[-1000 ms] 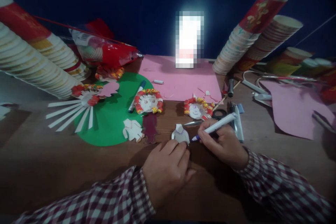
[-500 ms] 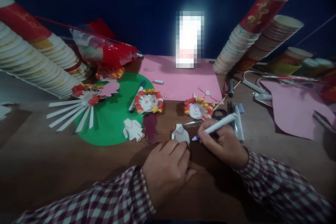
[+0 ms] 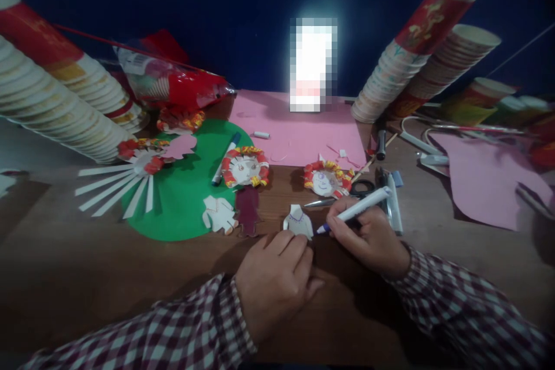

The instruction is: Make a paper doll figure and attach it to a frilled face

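Note:
A small white paper doll body (image 3: 298,221) with a purple neckline drawn on it lies on the table. My left hand (image 3: 275,277) rests over its lower part with curled fingers, pinning it down and hiding that end. In my right hand (image 3: 370,234) is a white marker (image 3: 359,208), gripped like a pen. Its purple tip points left, just right of the doll body and apart from it. Above the doll body lies a paper face (image 3: 325,184) with a red and yellow frill. To the left are a second frilled face (image 3: 245,169), a maroon cutout (image 3: 248,212) and another white doll body (image 3: 220,212).
Tall stacks of paper cups (image 3: 396,63) stand on both sides. A green paper sheet (image 3: 173,225) lies left, with a teal marker (image 3: 226,159) on it. Pink sheets (image 3: 299,139) lie at the back and right. Scissors (image 3: 319,203) and several pens lie beyond my right hand.

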### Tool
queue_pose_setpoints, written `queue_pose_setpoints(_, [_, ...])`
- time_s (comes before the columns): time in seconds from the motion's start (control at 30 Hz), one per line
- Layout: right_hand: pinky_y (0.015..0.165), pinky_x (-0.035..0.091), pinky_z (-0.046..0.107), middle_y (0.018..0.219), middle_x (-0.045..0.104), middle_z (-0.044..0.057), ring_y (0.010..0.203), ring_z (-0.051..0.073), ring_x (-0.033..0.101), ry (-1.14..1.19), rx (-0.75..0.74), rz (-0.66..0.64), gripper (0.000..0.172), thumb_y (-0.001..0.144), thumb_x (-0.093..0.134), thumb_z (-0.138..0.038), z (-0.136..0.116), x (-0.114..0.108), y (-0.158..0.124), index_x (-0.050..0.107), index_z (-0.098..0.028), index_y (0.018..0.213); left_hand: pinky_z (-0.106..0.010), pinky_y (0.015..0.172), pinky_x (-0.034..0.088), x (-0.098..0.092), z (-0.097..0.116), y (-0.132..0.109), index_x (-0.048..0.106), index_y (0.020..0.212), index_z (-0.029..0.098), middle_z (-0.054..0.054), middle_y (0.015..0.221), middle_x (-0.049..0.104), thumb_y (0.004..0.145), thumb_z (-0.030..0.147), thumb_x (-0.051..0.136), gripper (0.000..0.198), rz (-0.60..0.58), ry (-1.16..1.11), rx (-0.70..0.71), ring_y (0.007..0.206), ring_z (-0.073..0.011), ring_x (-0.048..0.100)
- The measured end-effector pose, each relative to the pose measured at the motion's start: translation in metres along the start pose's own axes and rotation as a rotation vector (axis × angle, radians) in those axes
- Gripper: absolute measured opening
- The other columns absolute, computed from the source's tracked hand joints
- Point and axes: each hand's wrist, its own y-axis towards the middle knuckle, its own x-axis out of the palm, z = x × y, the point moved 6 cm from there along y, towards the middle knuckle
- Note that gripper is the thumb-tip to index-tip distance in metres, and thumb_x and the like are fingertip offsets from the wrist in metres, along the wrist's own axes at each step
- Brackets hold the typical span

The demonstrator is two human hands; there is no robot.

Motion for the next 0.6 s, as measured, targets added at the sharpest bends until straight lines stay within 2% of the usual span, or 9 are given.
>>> queue_pose_setpoints(0.6, [0.058, 0.042, 0.025, 0.065, 0.059, 0.001, 0.060, 0.013, 0.054, -0.017, -0.025, -0.017, 0.010, 0.084, 0.053, -0.022, -0.0015, 0.0024, 0.0003, 0.057, -0.017, 0.076, -0.037, 0.070, 0.045, 0.0006, -0.0002, 0.0000, 0.057, 0.097, 0.014, -0.007, 0.099, 0.060, 0.085, 0.038, 0.054, 0.027, -0.001, 0.006, -0.005, 0.092, -0.0236, 0.054])
